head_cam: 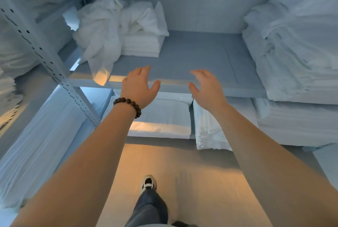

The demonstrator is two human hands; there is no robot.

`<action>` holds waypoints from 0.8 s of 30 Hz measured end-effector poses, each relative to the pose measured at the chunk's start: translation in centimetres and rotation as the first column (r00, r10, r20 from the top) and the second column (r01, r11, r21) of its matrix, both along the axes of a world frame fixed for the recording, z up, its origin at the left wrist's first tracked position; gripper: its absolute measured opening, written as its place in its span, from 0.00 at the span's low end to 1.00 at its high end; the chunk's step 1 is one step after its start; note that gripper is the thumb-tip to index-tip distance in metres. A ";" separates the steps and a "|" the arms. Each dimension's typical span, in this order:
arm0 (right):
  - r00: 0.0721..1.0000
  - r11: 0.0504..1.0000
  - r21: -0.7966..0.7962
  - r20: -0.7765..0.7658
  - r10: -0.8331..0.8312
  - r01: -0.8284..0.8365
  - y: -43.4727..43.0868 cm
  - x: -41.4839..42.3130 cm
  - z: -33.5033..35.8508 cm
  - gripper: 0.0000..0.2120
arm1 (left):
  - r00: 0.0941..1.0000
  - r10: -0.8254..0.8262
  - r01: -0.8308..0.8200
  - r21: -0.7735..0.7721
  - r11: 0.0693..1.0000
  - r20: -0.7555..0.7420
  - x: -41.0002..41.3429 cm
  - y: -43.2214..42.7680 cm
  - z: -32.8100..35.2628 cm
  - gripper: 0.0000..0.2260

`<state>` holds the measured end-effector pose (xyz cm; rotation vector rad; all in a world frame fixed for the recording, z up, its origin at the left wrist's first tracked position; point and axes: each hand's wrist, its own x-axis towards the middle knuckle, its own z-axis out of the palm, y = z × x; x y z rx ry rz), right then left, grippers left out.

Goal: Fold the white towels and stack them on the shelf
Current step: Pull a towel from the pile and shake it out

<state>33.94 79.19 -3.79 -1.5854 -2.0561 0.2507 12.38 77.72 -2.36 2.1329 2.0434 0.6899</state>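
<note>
On the shelf (192, 58), a bare grey stretch is lying open across the middle, apparently being reserved as the folding and stacking area. At the shelf's right end, a tall heap of white linen (296, 43) is taking up the full depth. At the shelf's left rear, the unfolded white towels (98, 30) are lying crumpled, with one tail hanging over the shelf's front edge. They are resting partly on a low folded stack (140, 45), which is sitting squared there, presumably as the start of the finished pile. Beneath the shelf, further folded stacks (161, 115) are sitting on a lower level.

Before the shelf's front edge, the left hand (139, 89) and the right hand (206, 87) are hovering side by side, apart, thumbs pointing toward each other. The fingers (144, 70) of both are spreading loosely and gripping nothing. Judgement: the hands are being readied to reach in for a loose towel, and no fold is under way. A bead bracelet (128, 106) is circling the left wrist.
</note>
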 end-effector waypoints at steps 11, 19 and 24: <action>1.000 1.000 -0.004 0.011 -0.019 0.019 12.0 -2.8 -0.4 0.22 | 1.000 -0.003 0.003 0.017 1.000 0.020 -2.6 12.5 -0.9 0.26; 0.997 0.998 -0.001 0.039 -0.064 0.064 22.9 -8.3 1.6 0.22 | 0.998 0.009 -0.011 0.038 0.999 0.060 -8.1 23.4 -0.4 0.26; 0.995 0.997 0.013 0.069 -0.073 0.072 28.4 -11.7 2.6 0.22 | 0.998 0.022 -0.023 0.025 0.999 0.056 -12.0 29.2 0.7 0.26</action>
